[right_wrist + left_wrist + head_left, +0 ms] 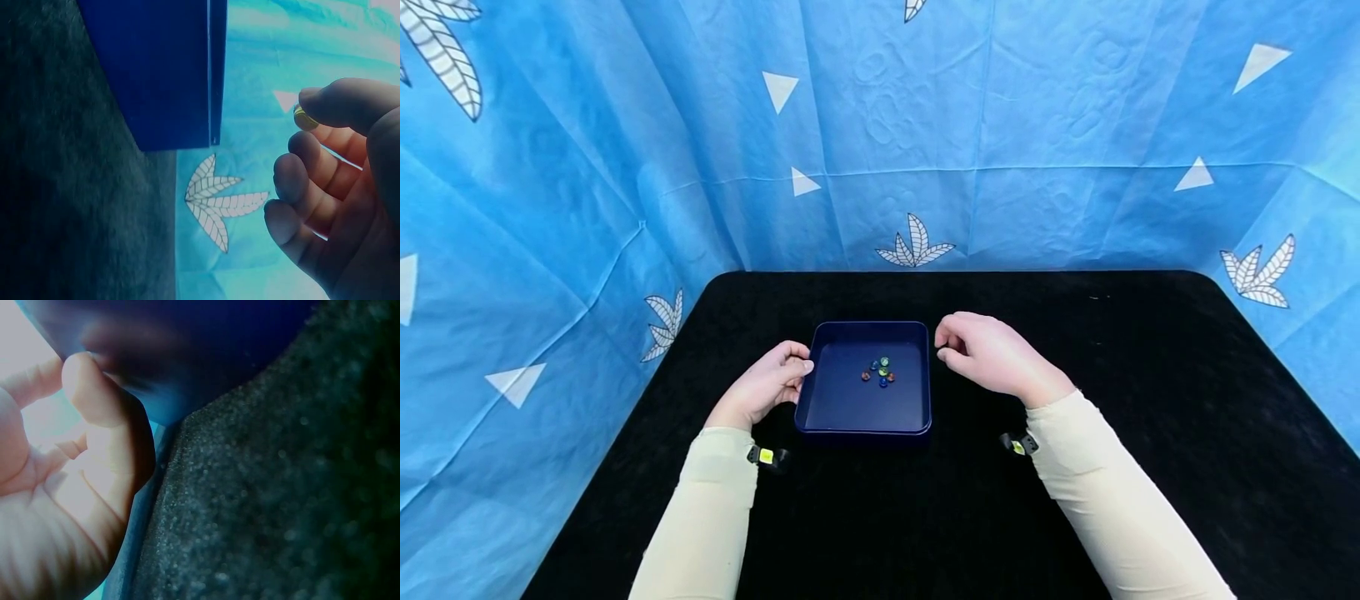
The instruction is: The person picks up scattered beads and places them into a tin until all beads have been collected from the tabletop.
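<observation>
A dark blue square tray stands on the black table. Several small glass marbles, in green, blue and orange tones, lie clustered on its floor. At the tray's left side, my left hand holds the rim with thumb and fingers; in the left wrist view the thumb meets the outer wall. My right hand is raised just right of the tray, apart from it. Between its thumb and index finger it pinches a yellowish marble, partly covered by the thumb; the other fingers are loosely curled.
Black cloth covers the table under the tray. A blue curtain with white leaves and triangles hangs behind and along the sides. Small dark devices with yellow marks are strapped to both wrists.
</observation>
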Available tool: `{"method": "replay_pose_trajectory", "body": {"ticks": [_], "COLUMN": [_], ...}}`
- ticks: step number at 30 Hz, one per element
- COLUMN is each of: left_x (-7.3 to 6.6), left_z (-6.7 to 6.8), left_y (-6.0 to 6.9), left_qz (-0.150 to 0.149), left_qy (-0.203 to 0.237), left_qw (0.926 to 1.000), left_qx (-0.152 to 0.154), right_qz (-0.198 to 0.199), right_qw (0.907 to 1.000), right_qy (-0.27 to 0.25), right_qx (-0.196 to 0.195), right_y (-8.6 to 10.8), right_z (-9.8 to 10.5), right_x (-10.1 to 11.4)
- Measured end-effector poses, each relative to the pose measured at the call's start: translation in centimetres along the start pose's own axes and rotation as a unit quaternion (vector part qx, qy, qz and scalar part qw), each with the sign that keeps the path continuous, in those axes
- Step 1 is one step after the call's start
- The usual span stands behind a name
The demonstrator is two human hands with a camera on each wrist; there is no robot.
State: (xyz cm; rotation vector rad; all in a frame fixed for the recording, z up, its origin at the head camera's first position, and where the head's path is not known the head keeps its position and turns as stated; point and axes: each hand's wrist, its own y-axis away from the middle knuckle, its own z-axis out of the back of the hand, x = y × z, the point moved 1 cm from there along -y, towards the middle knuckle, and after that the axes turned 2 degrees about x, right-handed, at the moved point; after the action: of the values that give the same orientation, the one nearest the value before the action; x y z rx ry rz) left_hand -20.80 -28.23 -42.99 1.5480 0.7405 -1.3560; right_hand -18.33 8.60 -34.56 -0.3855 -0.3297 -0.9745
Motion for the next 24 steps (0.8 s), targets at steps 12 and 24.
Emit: {"method": "replay_pose_trajectory", "body": {"ticks": [12,24], "left_x": [0.0,-0.1], "left_z": [0.1,0.2], "left_y": [0.0,0.1], "left_qz": [0.006,0.005], "left_qy": [-0.010,-0.016], "left_qw": [0.9999,0.9999], "left_qx": [0.000,0.000], "right_qz": [0.009,0.037], "right_qw": [0.9997,0.9987], "right_qy": [-0.010,-0.016], "right_qx": [0.020,0.031], "right_y": [-1.4,-3.5], "right_z": [-0.9,-1.4], "right_x": [1.8,3.3]}}
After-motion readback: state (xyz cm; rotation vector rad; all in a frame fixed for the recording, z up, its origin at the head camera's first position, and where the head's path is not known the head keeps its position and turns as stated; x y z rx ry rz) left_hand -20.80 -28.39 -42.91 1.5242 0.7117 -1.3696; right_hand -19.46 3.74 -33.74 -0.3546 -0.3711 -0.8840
